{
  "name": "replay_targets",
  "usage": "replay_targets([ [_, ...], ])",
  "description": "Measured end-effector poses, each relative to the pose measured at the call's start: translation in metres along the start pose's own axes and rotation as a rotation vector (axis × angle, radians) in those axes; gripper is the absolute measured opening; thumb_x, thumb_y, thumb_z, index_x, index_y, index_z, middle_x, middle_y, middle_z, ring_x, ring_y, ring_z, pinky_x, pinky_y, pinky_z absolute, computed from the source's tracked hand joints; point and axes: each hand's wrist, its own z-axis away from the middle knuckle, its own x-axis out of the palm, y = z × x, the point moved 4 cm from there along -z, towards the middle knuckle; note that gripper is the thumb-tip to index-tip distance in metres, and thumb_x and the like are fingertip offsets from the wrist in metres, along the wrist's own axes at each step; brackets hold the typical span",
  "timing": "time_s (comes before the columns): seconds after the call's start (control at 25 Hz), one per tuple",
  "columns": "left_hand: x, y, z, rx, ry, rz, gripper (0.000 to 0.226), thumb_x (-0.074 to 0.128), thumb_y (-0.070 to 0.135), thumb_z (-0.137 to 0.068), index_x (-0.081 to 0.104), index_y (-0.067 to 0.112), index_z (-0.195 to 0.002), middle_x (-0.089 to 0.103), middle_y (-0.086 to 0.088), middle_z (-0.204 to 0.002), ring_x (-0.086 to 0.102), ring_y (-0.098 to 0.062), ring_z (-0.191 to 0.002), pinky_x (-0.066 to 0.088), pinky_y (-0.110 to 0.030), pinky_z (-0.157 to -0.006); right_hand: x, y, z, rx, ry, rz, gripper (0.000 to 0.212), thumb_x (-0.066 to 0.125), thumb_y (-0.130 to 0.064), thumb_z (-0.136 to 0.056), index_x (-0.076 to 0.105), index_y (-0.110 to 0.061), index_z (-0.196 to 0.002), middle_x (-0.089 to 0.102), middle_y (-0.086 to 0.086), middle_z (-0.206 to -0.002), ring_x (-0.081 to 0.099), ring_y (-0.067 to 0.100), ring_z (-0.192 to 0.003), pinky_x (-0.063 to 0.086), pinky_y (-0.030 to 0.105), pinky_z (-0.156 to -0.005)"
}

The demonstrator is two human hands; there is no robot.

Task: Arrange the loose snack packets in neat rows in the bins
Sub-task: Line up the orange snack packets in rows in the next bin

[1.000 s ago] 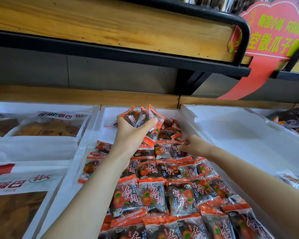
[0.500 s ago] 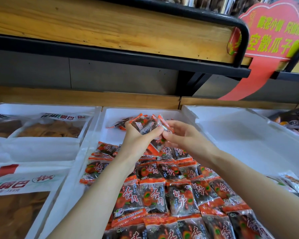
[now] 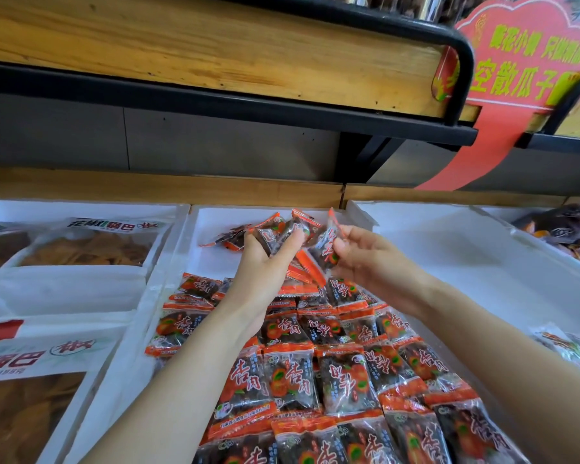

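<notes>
White foam forms the middle bin point(image 3: 168, 272), a shallow open tray on a shop display, seen from above by the person working at it. Orange-and-black snack packets in rows point(image 3: 342, 380) lie flat and overlapping, filling the bin from its near edge to about its middle. The far part of the bin floor is mostly bare white. A few loose packets point(image 3: 228, 239) lie near the far edge, toward the far left corner.

Both bare forearms reach in from the near edge. The left hand point(image 3: 265, 259) is raised above the far half of the bin. Its fingers and thumb are curled round a bunch of packets point(image 3: 282, 229), which fan out above the fist. The right hand point(image 3: 365, 259) is just beside it, at the same height. It pinches a single packet point(image 3: 325, 249) between thumb and fingertips and holds it roughly upright. This packet is right against the bunch; whether they touch cannot be told.

Touching the left side of the middle bin is a left bin point(image 3: 64, 283) of white foam holding large clear bags of yellow-brown crisps. Against the right side is a right bin point(image 3: 449, 249), whose floor shows mostly white, with a few packets at its near right edge. Above the bins runs a wooden shelf point(image 3: 215, 51) edged in black metal, with a red sign point(image 3: 529, 61) in yellow Chinese characters hanging at its right end.
</notes>
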Motion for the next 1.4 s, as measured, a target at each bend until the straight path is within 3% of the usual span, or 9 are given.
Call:
replay_targets([
  [0.12, -0.003, -0.001, -0.002, 0.016, 0.031, -0.005, 0.063, 0.064, 0.045, -0.089, 0.035, 0.015, -0.136, 0.061, 0.0, -0.128, 0.059, -0.016, -0.118, 0.047, -0.043, -0.104, -0.048, -0.002, -0.014, 0.032, 0.238, -0.026, 0.015, 0.041, -0.004, -0.098, 0.055, -0.011, -0.099, 0.063, 0.008, -0.088, 0.065, 0.007, -0.067, 0.054, 0.02, -0.065],
  [0.24, -0.003, 0.0, -0.001, 0.028, 0.044, -0.033, 0.043, 0.06, 0.036, -0.094, 0.041, 0.019, -0.128, 0.064, 0.001, -0.122, 0.062, -0.014, -0.112, 0.051, -0.035, -0.097, -0.101, 0.014, -0.022, 0.15, 0.444, 0.596, 0.023, 0.052, -0.008, -0.095, 0.05, -0.005, -0.117, 0.059, 0.015, -0.096, 0.058, 0.017, -0.077, 0.05, 0.029, -0.074],
  [0.36, -0.002, 0.0, -0.001, 0.046, 0.04, -0.037, 0.043, 0.059, 0.036, -0.094, 0.041, 0.018, -0.128, 0.064, 0.001, -0.122, 0.062, -0.014, -0.112, 0.051, -0.031, -0.092, -0.119, 0.04, -0.03, 0.319, 0.334, 1.051, 0.036, 0.059, -0.011, -0.091, 0.049, 0.001, -0.123, 0.06, 0.023, -0.116, 0.059, 0.033, -0.103, 0.048, 0.043, -0.091],
  [0.48, -0.001, -0.001, -0.001, 0.05, 0.039, -0.053, 0.048, 0.06, 0.039, -0.093, 0.04, 0.019, -0.131, 0.063, 0.001, -0.124, 0.06, -0.017, -0.116, 0.048, -0.041, -0.102, -0.109, 0.049, -0.031, 0.436, 0.173, 0.97, 0.029, 0.053, -0.014, -0.095, 0.053, -0.005, -0.123, 0.057, 0.017, -0.121, 0.055, 0.026, -0.107, 0.044, 0.038, -0.098],
  [0.6, -0.002, -0.002, -0.003, 0.052, 0.038, -0.047, 0.049, 0.06, 0.039, -0.093, 0.038, 0.019, -0.133, 0.063, 0.002, -0.124, 0.06, -0.016, -0.115, 0.048, -0.043, -0.103, -0.101, 0.051, -0.026, 0.507, 0.053, 0.845, 0.037, 0.046, -0.013, -0.098, 0.042, -0.011, -0.135, 0.049, 0.007, -0.124, 0.048, 0.021, -0.114, 0.04, 0.037, -0.105],
  [0.72, -0.002, -0.005, -0.005, 0.041, 0.025, -0.045, 0.054, 0.06, 0.041, -0.093, 0.036, 0.019, -0.135, 0.062, 0.002, -0.126, 0.059, -0.017, -0.117, 0.048, -0.044, -0.103, -0.091, 0.054, -0.021, 0.514, -0.013, 0.938, 0.039, 0.041, -0.01, -0.1, 0.038, -0.005, -0.138, 0.048, 0.008, -0.131, 0.045, 0.024, -0.124, 0.035, 0.031, -0.106],
  [0.96, -0.001, -0.006, -0.005, 0.041, 0.015, -0.051, 0.052, 0.06, 0.04, -0.093, 0.036, 0.019, -0.135, 0.061, 0.002, -0.127, 0.059, -0.017, -0.118, 0.048, -0.043, -0.103, -0.08, 0.06, -0.015, 0.538, 0.033, 0.951, 0.054, 0.038, -0.021, -0.101, 0.015, -0.004, -0.147, 0.038, 0.017, -0.146, 0.037, 0.031, -0.134, 0.029, 0.038, -0.109],
  [1.16, 0.0, -0.004, -0.004, 0.045, 0.014, -0.038, 0.048, 0.059, 0.037, -0.094, 0.038, 0.019, -0.133, 0.062, 0.0, -0.125, 0.061, -0.016, -0.114, 0.051, -0.041, -0.1, -0.085, 0.063, -0.011, 0.538, 0.085, 0.995, 0.05, 0.033, -0.033, -0.102, 0.032, 0.001, -0.138, 0.042, 0.018, -0.142, 0.041, 0.029, -0.13, 0.03, 0.035, -0.107],
  [1.4, 0.0, -0.006, -0.001, 0.021, 0.008, -0.072, 0.059, 0.061, 0.045, -0.091, 0.035, 0.018, -0.137, 0.061, 0.0, -0.128, 0.06, -0.02, -0.117, 0.048, -0.045, -0.102, -0.092, 0.067, -0.009, 0.489, 0.148, 1.044, 0.052, 0.034, -0.033, -0.102, 0.028, -0.001, -0.142, 0.042, 0.017, -0.143, 0.044, 0.028, -0.128, 0.032, 0.034, -0.108],
])
